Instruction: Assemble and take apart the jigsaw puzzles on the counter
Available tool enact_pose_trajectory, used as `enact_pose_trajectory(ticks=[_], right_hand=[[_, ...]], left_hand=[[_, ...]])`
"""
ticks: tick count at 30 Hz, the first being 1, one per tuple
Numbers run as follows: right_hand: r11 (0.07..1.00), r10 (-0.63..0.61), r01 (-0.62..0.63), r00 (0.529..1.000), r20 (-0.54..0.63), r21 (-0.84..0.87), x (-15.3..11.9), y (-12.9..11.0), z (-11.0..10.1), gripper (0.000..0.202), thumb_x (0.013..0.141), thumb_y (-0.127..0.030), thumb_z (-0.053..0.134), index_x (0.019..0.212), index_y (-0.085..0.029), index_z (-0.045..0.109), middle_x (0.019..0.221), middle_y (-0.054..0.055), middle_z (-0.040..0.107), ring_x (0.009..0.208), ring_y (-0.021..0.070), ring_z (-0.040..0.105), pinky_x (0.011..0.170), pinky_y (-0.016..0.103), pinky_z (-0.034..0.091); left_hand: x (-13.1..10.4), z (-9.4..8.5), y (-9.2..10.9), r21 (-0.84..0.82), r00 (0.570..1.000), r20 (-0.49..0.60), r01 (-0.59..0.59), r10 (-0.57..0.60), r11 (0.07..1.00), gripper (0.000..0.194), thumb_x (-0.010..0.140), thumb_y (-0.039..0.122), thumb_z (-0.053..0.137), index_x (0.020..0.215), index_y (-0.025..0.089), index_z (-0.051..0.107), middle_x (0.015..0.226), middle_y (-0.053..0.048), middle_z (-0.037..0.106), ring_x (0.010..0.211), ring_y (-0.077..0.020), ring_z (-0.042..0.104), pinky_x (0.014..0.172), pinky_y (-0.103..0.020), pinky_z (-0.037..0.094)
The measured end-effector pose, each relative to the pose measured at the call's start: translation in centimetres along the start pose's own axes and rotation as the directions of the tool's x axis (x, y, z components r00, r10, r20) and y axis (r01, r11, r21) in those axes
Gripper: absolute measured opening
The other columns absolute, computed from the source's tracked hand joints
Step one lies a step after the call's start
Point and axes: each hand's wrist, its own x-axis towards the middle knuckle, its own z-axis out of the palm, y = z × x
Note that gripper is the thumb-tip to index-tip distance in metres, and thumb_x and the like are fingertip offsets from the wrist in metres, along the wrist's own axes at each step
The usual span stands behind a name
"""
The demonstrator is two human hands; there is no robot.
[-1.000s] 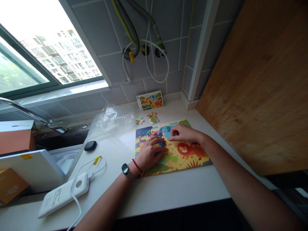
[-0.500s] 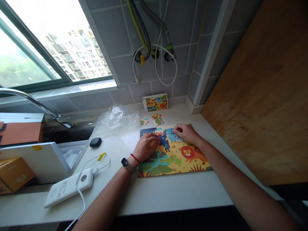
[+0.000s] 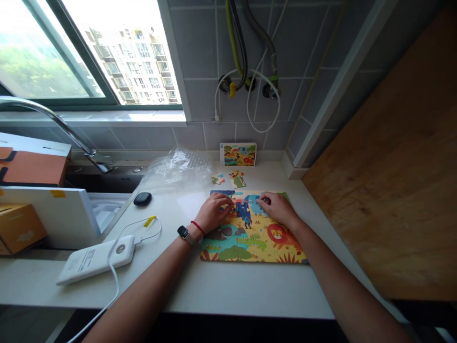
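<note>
A jigsaw puzzle (image 3: 255, 247) with colourful animals lies flat on the counter. My left hand (image 3: 214, 212), with a watch and a red cord at the wrist, rests over its upper left part. Its fingers are bent and drawn together; what they hold, if anything, is hidden. My right hand (image 3: 279, 207) pinches at a puzzle piece (image 3: 254, 206) in the blue elephant area. Dark blue patches show at the puzzle's top left and between the hands. Two loose pieces lie just beyond: a small pale one (image 3: 217, 179) and a green and yellow one (image 3: 237, 179).
A picture box (image 3: 238, 155) stands against the tiled wall. Clear plastic wrapping (image 3: 180, 169) lies left of it. Further left are a black oval case (image 3: 142, 199), a white power bank (image 3: 96, 259) with a cable, a sink and boxes. A wooden panel (image 3: 385, 181) rises at right.
The head view has shifted and levelled a little. My left fingertips have drawn closer together over the puzzle. My right hand stays pinched at the elephant area, and the loose pieces have not moved.
</note>
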Motion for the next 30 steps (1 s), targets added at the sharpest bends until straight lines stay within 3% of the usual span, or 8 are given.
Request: enact_pose_trajectory(ticks=[12, 23, 27, 30], right_hand=[[0.999, 0.024, -0.024, 0.999, 0.036, 0.024, 0.1, -0.3, -0.2, 0.031, 0.084, -0.052, 0.057, 0.081, -0.022, 0.066, 0.065, 0.001, 0.063, 0.062, 0.0190, 0.056, 0.060, 0.028, 0.037], [1.000, 0.013, -0.014, 0.995, 0.096, 0.007, 0.6, 0.6, 0.0, 0.039, 0.083, -0.060, 0.057, 0.079, -0.022, 0.061, 0.062, -0.003, 0.054, 0.059, 0.0170, 0.050, 0.056, 0.026, 0.035], [0.999, 0.041, -0.037, 0.979, 0.198, -0.021, 1.6, -0.4, -0.5, 0.037, 0.083, -0.059, 0.059, 0.079, -0.022, 0.061, 0.060, -0.003, 0.057, 0.057, 0.0168, 0.052, 0.054, 0.026, 0.036], [0.999, 0.013, -0.002, 0.971, 0.240, -0.043, 3.8, -2.3, -0.6, 0.038, 0.084, -0.057, 0.057, 0.081, -0.021, 0.066, 0.066, 0.001, 0.064, 0.061, 0.0185, 0.058, 0.059, 0.028, 0.042]], left_hand=[[0.2, 0.0, -0.8, 0.015, 0.998, -0.065, 0.020, -0.019, 1.000, 0.015, 0.094, 0.026, 0.063, 0.091, 0.021, 0.076, 0.095, -0.007, 0.075, 0.094, -0.0214, 0.065, 0.089, -0.036, 0.052], [-0.2, 0.8, -0.3, 0.002, 0.998, -0.054, -0.034, 0.034, 0.999, 0.017, 0.095, 0.024, 0.061, 0.088, 0.020, 0.076, 0.087, -0.006, 0.072, 0.085, -0.0202, 0.063, 0.082, -0.033, 0.049], [-0.2, 1.2, -0.5, -0.017, 0.996, -0.076, -0.039, 0.037, 0.999, 0.016, 0.093, 0.023, 0.063, 0.084, 0.020, 0.075, 0.084, -0.006, 0.071, 0.084, -0.0201, 0.063, 0.081, -0.032, 0.049], [-0.2, 1.5, -0.8, -0.020, 0.996, -0.078, -0.041, 0.039, 0.999, 0.014, 0.092, 0.022, 0.063, 0.083, 0.020, 0.075, 0.083, -0.006, 0.070, 0.083, -0.0207, 0.063, 0.078, -0.032, 0.048]])
